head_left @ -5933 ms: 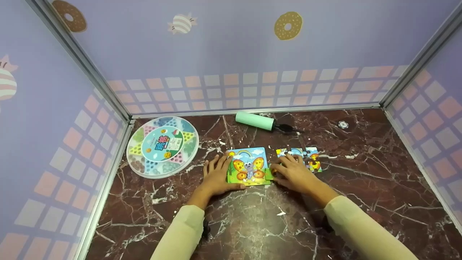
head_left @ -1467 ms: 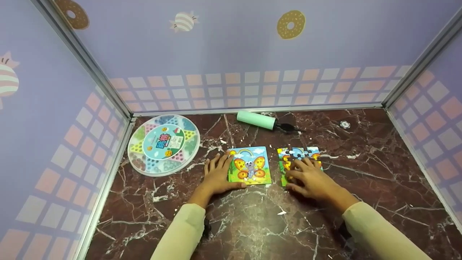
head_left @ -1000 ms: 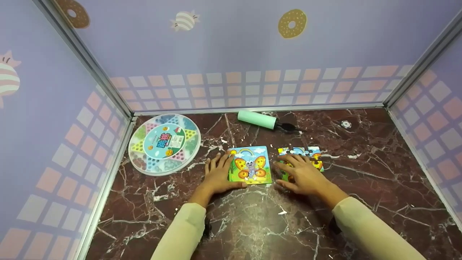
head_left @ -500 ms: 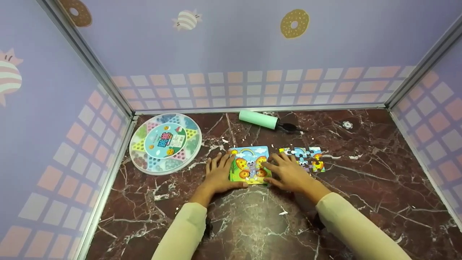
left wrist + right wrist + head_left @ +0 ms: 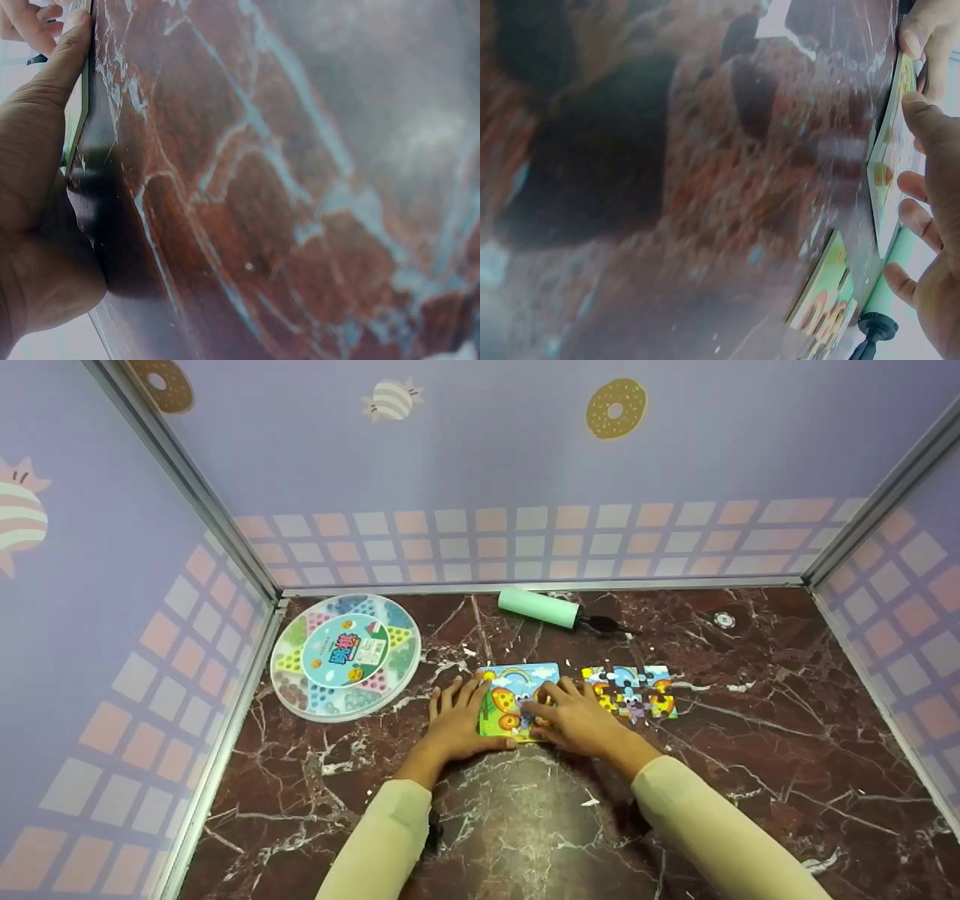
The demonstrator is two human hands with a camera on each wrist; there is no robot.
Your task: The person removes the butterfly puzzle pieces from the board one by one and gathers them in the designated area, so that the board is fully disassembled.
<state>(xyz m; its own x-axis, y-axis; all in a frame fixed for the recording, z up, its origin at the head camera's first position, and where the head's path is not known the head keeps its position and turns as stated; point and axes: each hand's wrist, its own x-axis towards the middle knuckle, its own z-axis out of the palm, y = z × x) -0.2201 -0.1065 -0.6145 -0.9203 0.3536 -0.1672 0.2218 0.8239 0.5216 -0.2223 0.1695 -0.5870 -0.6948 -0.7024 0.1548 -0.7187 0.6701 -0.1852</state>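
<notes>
So we've got our left hand flat on the bench, fingers straight, thumb against the near edge of the butterfly picture card. Right hand lies relaxed over the card's right half, grasping nothing. The puzzle sits just right of it.

The right hand covers the right part of the butterfly card, so the butterfly cannot be seen whole. The left hand hides the card's left edge. The words on the round game box are too small to read. A tiny round thing far back on the table is too small to tell. In the right wrist view, the table is blurry and the hand is cut off by the edge.
</notes>
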